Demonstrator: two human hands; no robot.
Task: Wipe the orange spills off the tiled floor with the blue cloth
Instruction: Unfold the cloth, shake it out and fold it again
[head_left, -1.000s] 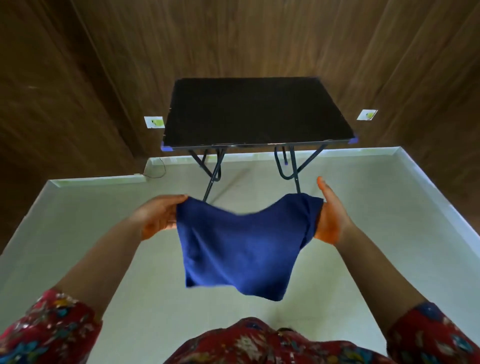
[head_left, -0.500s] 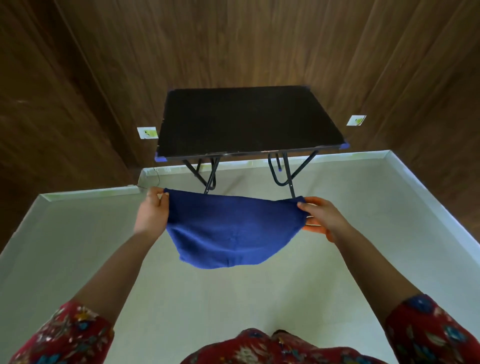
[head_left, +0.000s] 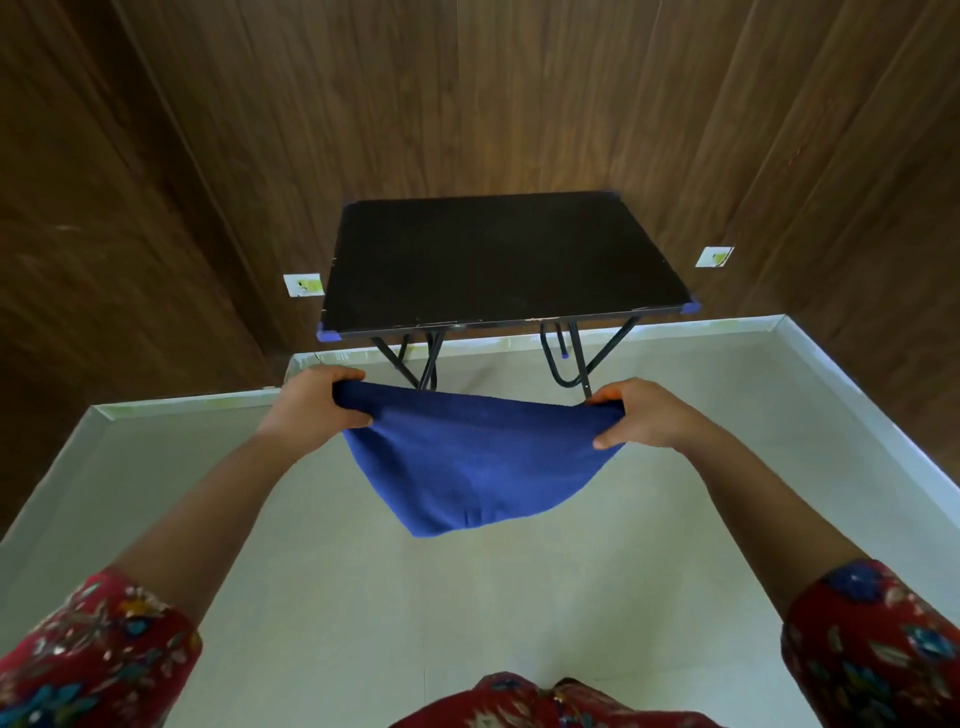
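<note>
The blue cloth (head_left: 475, 462) hangs in the air in front of me, stretched between both hands and sagging to a rounded fold below. My left hand (head_left: 311, 402) grips its left top corner. My right hand (head_left: 641, 418) grips its right top corner, fingers curled around the bunched edge. Below lies the pale tiled floor (head_left: 322, 597). No orange spill shows on the floor in this view; the cloth hides part of it.
A black folding table (head_left: 498, 260) on thin dark metal legs stands straight ahead against the brown wood-panelled wall (head_left: 467, 93). White skirting (head_left: 852, 410) borders the floor on the left, back and right. Two small wall plates flank the table.
The cloth was folded up from a long hanging sheet into a shorter doubled one. Both hands shifted to grip its top corners and pulled it taut; the view tilted slightly down.
</note>
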